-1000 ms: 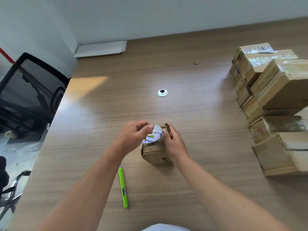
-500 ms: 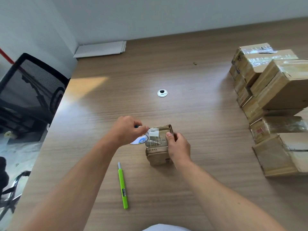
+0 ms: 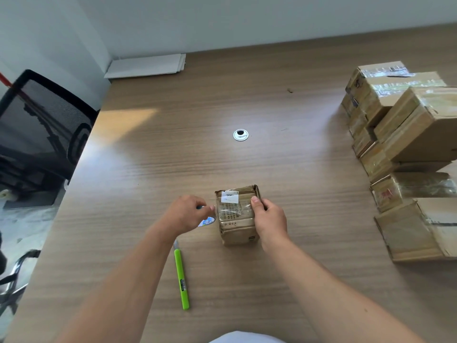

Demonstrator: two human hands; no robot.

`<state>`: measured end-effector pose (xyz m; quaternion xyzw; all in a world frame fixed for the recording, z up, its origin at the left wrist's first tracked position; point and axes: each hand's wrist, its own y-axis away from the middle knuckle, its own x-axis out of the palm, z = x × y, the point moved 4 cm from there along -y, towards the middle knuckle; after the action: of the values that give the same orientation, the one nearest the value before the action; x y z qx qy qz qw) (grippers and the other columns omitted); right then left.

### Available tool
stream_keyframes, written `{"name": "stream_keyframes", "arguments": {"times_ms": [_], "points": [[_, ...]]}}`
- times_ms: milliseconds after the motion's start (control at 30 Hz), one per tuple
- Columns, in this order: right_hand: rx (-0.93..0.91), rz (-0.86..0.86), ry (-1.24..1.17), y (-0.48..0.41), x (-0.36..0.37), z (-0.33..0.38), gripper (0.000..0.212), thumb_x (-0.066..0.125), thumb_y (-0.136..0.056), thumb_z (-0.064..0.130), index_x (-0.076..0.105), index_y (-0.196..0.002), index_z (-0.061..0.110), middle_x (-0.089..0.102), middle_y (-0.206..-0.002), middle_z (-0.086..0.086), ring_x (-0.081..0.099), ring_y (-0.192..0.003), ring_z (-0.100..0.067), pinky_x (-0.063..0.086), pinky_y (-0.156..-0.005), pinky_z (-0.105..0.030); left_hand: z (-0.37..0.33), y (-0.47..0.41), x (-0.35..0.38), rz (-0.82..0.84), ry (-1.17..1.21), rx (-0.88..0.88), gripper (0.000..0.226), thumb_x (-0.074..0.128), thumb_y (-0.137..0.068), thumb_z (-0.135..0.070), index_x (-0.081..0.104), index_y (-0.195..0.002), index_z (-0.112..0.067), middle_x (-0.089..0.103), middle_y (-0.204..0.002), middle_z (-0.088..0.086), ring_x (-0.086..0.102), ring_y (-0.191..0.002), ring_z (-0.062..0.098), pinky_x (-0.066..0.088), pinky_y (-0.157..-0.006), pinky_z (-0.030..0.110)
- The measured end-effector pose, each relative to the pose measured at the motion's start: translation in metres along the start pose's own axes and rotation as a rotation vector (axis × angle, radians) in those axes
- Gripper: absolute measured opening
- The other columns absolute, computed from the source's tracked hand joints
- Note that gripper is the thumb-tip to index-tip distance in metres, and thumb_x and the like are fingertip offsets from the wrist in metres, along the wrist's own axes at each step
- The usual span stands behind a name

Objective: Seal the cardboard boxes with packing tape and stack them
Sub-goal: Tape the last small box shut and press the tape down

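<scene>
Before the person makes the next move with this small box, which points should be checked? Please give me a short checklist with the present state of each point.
1. The small box is held steady: the right hand grips its right side, thumb on top. Ok.
2. The clear tape lies across the box's top face. Ok.
3. The strip is cut free from the tape roll, which the left hand holds at the box's left side. Cannot tell.
4. The green cutter is ready: it lies on the table beside the left forearm, no hand on it. Ok.
5. There is a place for the box on the stack of sealed boxes at the right. Cannot tell.
</scene>
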<state>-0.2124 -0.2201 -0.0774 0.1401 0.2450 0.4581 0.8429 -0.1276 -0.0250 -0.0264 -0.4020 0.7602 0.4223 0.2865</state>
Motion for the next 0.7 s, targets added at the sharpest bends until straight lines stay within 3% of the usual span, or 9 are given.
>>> {"name": "stream_keyframes", "arguments": {"times_ms": [133, 300, 433, 500, 600, 633, 700], "points": [[0.068, 0.071, -0.127, -0.008, 0.003, -0.009, 0.026, 0.059, -0.086, 0.052, 0.076, -0.086, 0.033, 0.078, -0.085, 0.005, 0.073, -0.091, -0.022, 0.059, -0.089, -0.048, 0.004, -0.001, 0.011, 0.034, 0.218, -0.052, 0.032, 0.064, -0.096, -0.038, 0.07, -0.065, -0.032, 0.056, -0.054, -0.016, 0.05, -0.063, 0.012, 0.04, -0.064, 0.029], [0.16, 0.129, -0.345, -0.014, -0.009, -0.004, 0.023, 0.056, -0.104, 0.023, 0.075, -0.094, 0.014, 0.078, -0.096, -0.006, 0.073, -0.097, -0.027, 0.058, -0.093, -0.049, -0.005, 0.004, 0.0, 0.017, 0.46, 0.005, 0.023, 0.069, -0.087, -0.041, 0.069, -0.071, -0.024, 0.059, -0.062, -0.015, 0.053, -0.067, 0.009, 0.042, -0.066, 0.029], [0.276, 0.191, -0.454, -0.02, -0.007, -0.014, 0.026, 0.047, -0.108, 0.02, 0.071, -0.106, 0.01, 0.075, -0.093, -0.007, 0.07, -0.081, -0.021, 0.06, -0.071, -0.033, -0.022, 0.016, -0.028, 0.004, 0.617, 0.114, 0.021, 0.058, -0.081, -0.041, 0.068, -0.07, -0.026, 0.063, -0.068, -0.008, 0.055, -0.067, 0.005, 0.04, -0.06, 0.016], [0.302, 0.192, -0.391, -0.021, -0.001, -0.028, 0.026, 0.048, -0.107, 0.022, 0.07, -0.111, 0.009, 0.074, -0.099, -0.008, 0.069, -0.085, -0.021, 0.058, -0.074, -0.033, -0.026, 0.019, -0.03, 0.023, 0.643, 0.154, 0.023, 0.057, -0.083, -0.039, 0.068, -0.066, -0.029, 0.063, -0.07, -0.005, 0.053, -0.066, 0.006, 0.04, -0.062, 0.016], [0.182, 0.073, 0.04, -0.025, -0.001, -0.033, 0.031, 0.056, -0.102, 0.028, 0.067, -0.127, 0.013, 0.071, -0.122, -0.008, 0.065, -0.111, -0.026, 0.051, -0.098, -0.037, -0.029, 0.018, -0.019, 0.04, 0.633, 0.157, 0.022, 0.06, -0.083, -0.039, 0.07, -0.066, -0.031, 0.06, -0.067, -0.008, 0.052, -0.067, 0.008, 0.04, -0.069, 0.024], [0.136, 0.01, 0.135, -0.024, -0.005, -0.028, 0.035, 0.057, -0.101, 0.03, 0.065, -0.13, 0.014, 0.07, -0.125, -0.008, 0.063, -0.115, -0.027, 0.049, -0.099, -0.036, -0.031, 0.017, -0.014, 0.047, 0.633, 0.163, 0.021, 0.062, -0.083, -0.041, 0.07, -0.066, -0.03, 0.059, -0.066, -0.01, 0.052, -0.067, 0.007, 0.041, -0.069, 0.024], [0.044, -0.062, 0.081, -0.021, -0.015, -0.017, 0.032, 0.056, -0.101, 0.035, 0.067, -0.124, 0.016, 0.071, -0.119, -0.004, 0.063, -0.111, -0.023, 0.047, -0.094, -0.032, -0.039, 0.013, -0.004, 0.064, 0.62, 0.182, 0.021, 0.066, -0.08, -0.046, 0.071, -0.069, -0.029, 0.058, -0.067, -0.01, 0.053, -0.067, 0.008, 0.043, -0.07, 0.026]]}}
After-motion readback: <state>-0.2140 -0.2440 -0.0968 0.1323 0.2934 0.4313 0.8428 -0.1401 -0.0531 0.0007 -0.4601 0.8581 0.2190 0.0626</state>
